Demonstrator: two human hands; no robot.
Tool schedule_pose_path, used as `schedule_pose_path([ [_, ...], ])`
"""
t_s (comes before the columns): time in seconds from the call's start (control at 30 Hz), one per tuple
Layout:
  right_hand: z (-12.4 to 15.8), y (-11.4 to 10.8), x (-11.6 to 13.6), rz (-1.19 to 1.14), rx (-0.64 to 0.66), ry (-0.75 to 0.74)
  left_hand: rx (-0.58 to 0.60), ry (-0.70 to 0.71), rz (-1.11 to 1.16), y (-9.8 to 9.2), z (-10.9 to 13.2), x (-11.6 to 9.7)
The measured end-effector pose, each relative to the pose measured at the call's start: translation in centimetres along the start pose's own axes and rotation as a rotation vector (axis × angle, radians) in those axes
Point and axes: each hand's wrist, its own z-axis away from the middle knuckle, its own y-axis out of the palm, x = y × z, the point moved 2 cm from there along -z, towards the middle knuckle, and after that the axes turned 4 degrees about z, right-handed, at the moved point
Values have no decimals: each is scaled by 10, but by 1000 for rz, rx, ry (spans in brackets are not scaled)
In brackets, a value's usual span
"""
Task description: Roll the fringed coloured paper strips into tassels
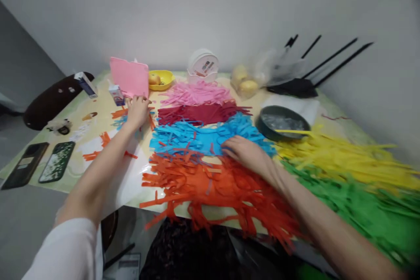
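Observation:
My left hand (138, 110) reaches out over loose orange and blue paper strips (122, 114) beside a pink folded sheet (130, 77); its fingers are curled down, and what they grip is hidden. My right hand (246, 152) lies flat, fingers spread, on the blue paper strips (203, 135) just above the orange strip pile (213, 183). Beyond lie dark red strips (200, 113) and pink strips (197, 93). A white glossy sheet (131, 179) sits under my left forearm.
Yellow strips (344, 157) and green strips (361, 210) fill the right side. A dark round pan (282, 122), a yellow bowl with fruit (160, 79), a white tub (203, 64), bagged fruit (246, 83), two phones (42, 162) and small cartons (117, 94) stand around.

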Motion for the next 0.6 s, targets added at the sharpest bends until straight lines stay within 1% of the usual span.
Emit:
schedule_pose_path([
  [0.07,-3,0,2,30,89,-22,6,126,51,-5,10,-37],
  [0.1,-3,1,3,37,105,-14,43,234,97,-5,20,-59],
  [0.17,-2,1,4,61,132,7,163,466,190,1,47,-108],
  [0.2,-1,2,5,71,138,18,243,550,210,7,61,-129],
  [0.23,0,2,5,78,142,29,324,596,217,15,74,-148],
  [0.3,3,2,5,81,142,44,429,585,218,33,92,-174],
  [0.37,3,1,4,66,137,52,475,530,201,49,99,-186],
  [0.43,1,0,1,34,126,59,494,482,174,60,98,-187],
  [0.5,-2,0,-3,-12,109,70,512,444,155,64,94,-184],
  [0.6,-11,0,-12,-94,75,99,536,410,151,61,87,-179],
])
